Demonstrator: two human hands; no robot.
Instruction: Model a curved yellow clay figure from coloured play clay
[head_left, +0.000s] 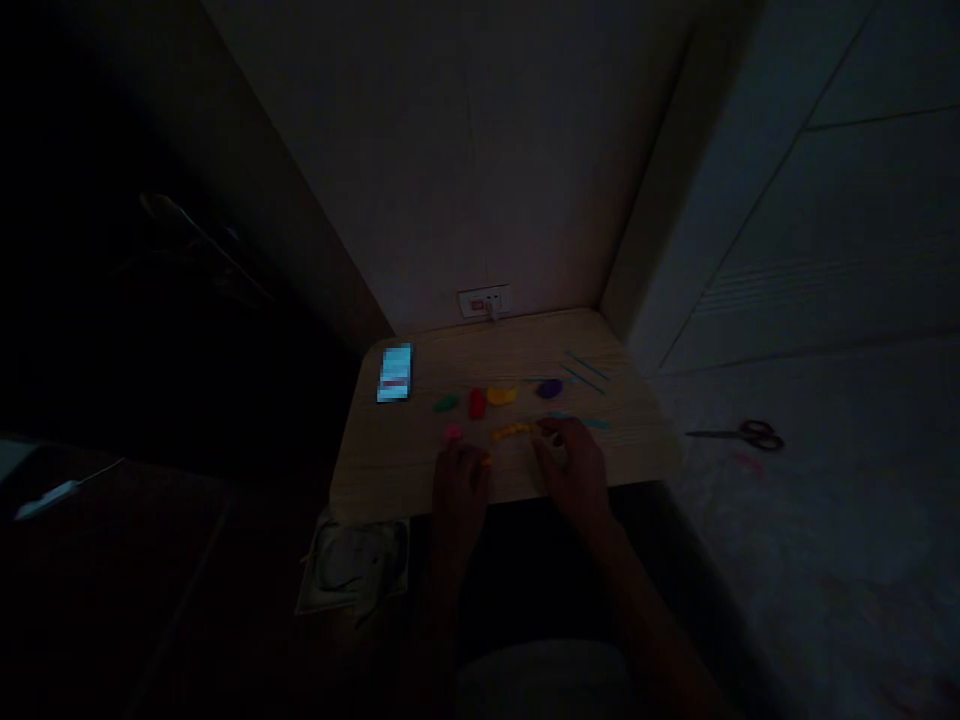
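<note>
The scene is dim and details blur. My left hand (459, 485) is closed near the table's front edge, with a small orange piece (486, 461), apparently modelling clay, at its fingertips. On its right, a bumpy yellow-orange strip of clay (512, 431) lies on the wood. My right hand (574, 465) bends over the right end of this strip, fingers curled on it. Beyond the hands lie a pink lump (453, 432), a green lump (446, 403), a red lump (477, 404), a curved yellow piece (502, 396) and a purple lump (550, 388).
Thin teal sticks (585, 378) lie on the right of the small wooden table (405, 465). A lit phone (395, 372) is at its back left. Behind is a wall socket (486, 301) with a plug. Scissors (754, 434) lie right; a tray (315, 606) stands lower left.
</note>
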